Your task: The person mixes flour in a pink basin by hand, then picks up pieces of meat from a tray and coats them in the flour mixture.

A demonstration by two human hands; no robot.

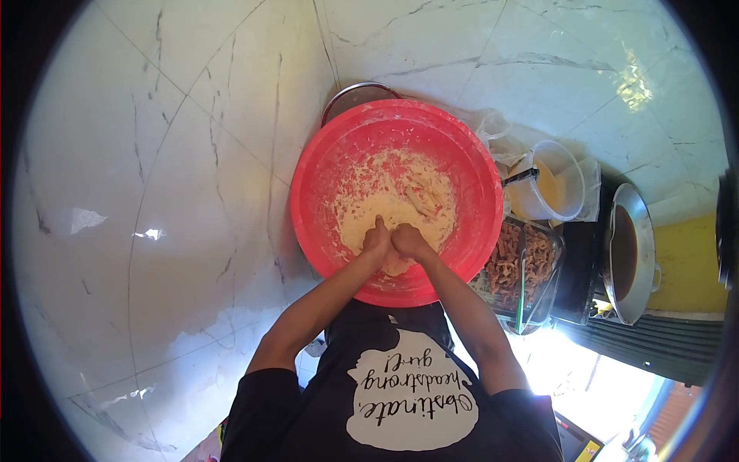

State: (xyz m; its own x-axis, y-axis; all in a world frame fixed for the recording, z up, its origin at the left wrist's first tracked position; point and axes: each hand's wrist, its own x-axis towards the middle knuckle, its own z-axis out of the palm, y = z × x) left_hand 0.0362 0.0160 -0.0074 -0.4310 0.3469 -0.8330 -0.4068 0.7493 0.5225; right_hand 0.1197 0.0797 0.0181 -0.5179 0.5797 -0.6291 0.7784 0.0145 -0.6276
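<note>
A large red plastic basin (331, 138) holds pale, crumbly flour (362, 208), spread over its bottom and smeared up the sides. Both hands are down in the flour, close together near the basin's front side. My left hand (376, 240) is closed with the thumb raised, its lower fingers hidden in the flour. Beside it my right hand (408, 241) is curled into a fist; what it grips, if anything, is hidden. Just beyond my right hand lie flour-coated pieces (425, 196), whose kind I cannot make out.
Right of the basin stands a glass tray (556, 266) of browned fried pieces (512, 262) with green-handled tongs (521, 289). Behind it is a clear plastic bucket (570, 181) with yellowish contents and a dark handle. Farther right sits a wide metal pan (645, 262) of brown liquid. Marbled tiles surround the left.
</note>
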